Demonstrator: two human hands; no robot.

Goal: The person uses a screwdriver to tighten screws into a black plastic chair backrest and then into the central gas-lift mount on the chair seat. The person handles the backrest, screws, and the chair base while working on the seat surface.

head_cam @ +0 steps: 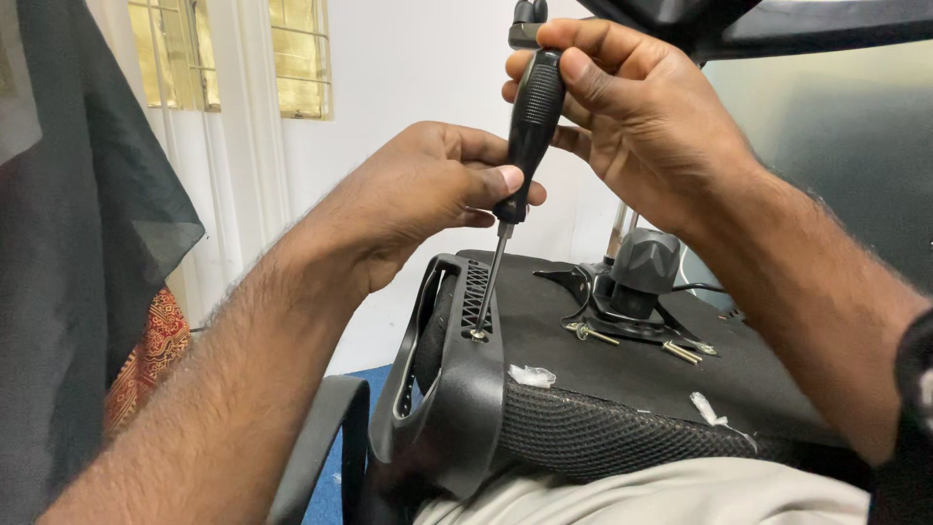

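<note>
A black-handled screwdriver [532, 122] stands nearly upright, its tip on a screw [477, 334] in the black plastic bracket [457, 379] of an overturned office chair. My right hand [637, 117] wraps the top of the handle. My left hand [418, 194] pinches the lower end of the handle with thumb and fingers, just above the metal shaft [491, 282]. The chair seat's flat black underside [573, 360] lies across my lap, with mesh fabric [603, 433] along its near edge.
The chair's tilt mechanism with a grey gas-cylinder hub [641, 267] sits on the seat underside, loose bolts [680, 352] lying beside it. A black armrest [326, 437] curves at lower left. Dark cloth [87, 214] hangs on the left; a white wall and window [233, 58] are behind.
</note>
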